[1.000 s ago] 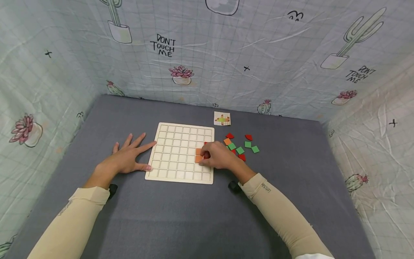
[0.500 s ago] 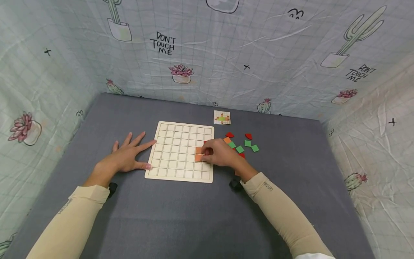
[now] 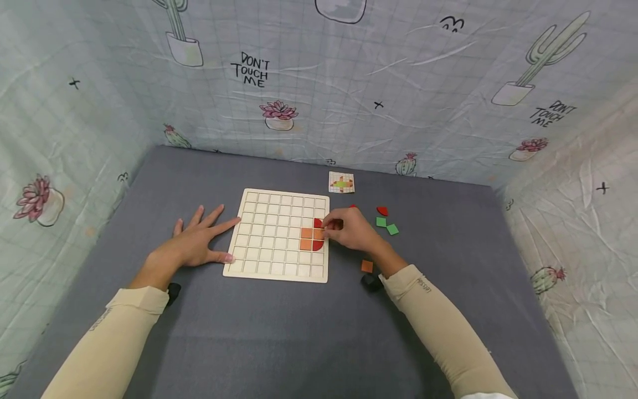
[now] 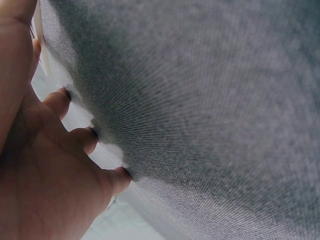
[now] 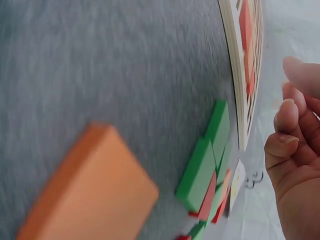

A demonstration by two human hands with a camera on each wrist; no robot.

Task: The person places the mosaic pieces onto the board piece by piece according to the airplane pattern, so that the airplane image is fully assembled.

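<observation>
A cream grid board lies on the grey table. Near its right edge, orange square tiles sit in its cells, with a red rounded tile below and another red tile above. My left hand is spread flat, its thumb and index finger touching the board's left edge; in the left wrist view, fingertips rest on the cloth. Over the board's right edge hovers my right hand, fingers loosely bent. The right wrist view shows its thumb and fingers apart, holding nothing.
Right of the right hand lie green square tiles and a red tile. A loose orange tile is below the right wrist. A small pattern card lies behind the board. Printed fabric walls surround the table.
My right hand has drawn back rightward and slightly up from the board's cells, uncovering the lower red tile and an orange one. The left hand stays in place.
</observation>
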